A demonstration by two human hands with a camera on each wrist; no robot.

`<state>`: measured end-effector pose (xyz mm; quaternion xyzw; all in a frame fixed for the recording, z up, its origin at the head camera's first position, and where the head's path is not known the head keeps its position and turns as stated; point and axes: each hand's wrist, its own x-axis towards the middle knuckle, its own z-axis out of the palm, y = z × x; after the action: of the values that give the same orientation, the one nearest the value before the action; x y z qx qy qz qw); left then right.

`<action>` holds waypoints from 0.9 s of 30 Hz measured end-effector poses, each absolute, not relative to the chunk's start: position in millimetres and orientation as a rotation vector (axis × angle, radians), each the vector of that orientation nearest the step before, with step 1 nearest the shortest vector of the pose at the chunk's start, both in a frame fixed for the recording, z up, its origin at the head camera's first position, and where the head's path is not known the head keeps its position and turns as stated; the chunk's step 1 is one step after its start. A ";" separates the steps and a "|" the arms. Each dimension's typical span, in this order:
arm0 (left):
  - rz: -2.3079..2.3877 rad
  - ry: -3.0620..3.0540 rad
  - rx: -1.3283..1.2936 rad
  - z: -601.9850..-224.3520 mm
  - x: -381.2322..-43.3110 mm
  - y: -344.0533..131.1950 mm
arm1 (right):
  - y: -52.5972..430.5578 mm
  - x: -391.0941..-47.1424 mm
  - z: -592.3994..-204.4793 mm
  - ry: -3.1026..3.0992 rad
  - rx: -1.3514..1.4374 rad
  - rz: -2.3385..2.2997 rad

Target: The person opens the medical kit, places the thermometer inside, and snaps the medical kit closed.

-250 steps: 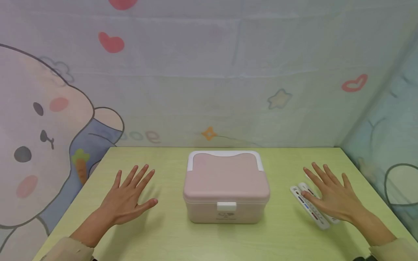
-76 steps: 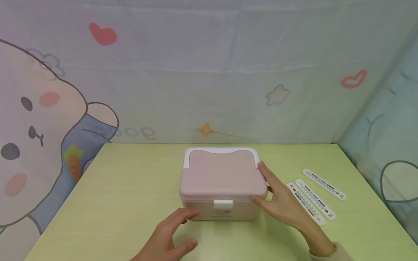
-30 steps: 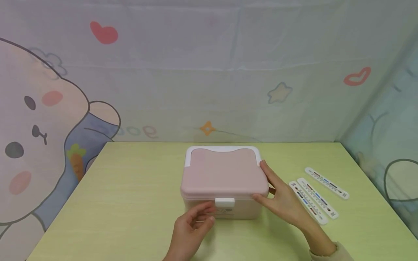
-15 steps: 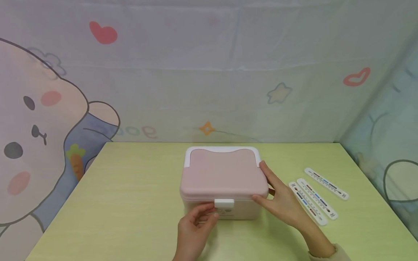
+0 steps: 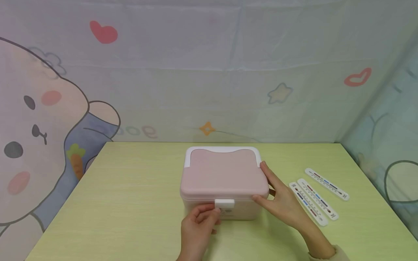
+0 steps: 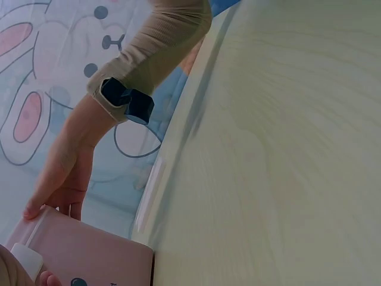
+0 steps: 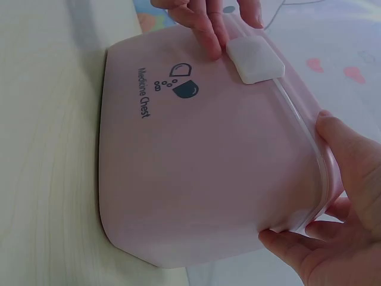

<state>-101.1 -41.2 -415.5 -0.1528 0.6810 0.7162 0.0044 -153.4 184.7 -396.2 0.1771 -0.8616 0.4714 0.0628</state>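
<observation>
A pink medicine chest (image 5: 223, 174) with a white-edged lid stands closed on the table, "Medicine Chest" printed on its front. My right hand (image 5: 284, 199) holds its front right corner, the thumb on the front of the lid and the fingers along the side. At the white latch (image 5: 224, 203) is my left hand (image 5: 197, 230), its fingers loosely bent. In the right wrist view the left fingertips (image 7: 208, 44) touch the box front beside the latch (image 7: 256, 59); the thumb and fingers stand apart. Only a bit of the left hand (image 6: 12, 271) shows in its own wrist view.
Three white strip thermometers lie right of the chest: one nearest it (image 5: 308, 203), one beside that (image 5: 318, 198), one farther back (image 5: 326, 184). The pale wooden table (image 5: 130, 195) ends at a printed cloth backdrop (image 5: 183, 90).
Over the last second my left hand has moved slightly right, bringing its thumb to the latch. Earlier both hands were spread apart from the chest; the right hand now holds its corner.
</observation>
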 end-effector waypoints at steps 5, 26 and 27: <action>2.213 2.114 -0.423 -411.5 -99.6 -42.6 | 185.1 -153.7 -397.4 -2.592 0.548 1.421; 2.156 1.949 -0.365 -403.4 -105.5 -48.2 | 184.7 -153.4 -397.2 -2.597 0.537 1.449; 2.153 1.947 -0.368 -402.8 -105.7 -48.0 | 184.7 -153.3 -397.3 -2.596 0.537 1.450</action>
<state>-105.7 -48.0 -402.8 -0.1249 0.6616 0.7315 0.1077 -153.3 184.7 -397.3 0.1772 -0.8576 0.4790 0.0598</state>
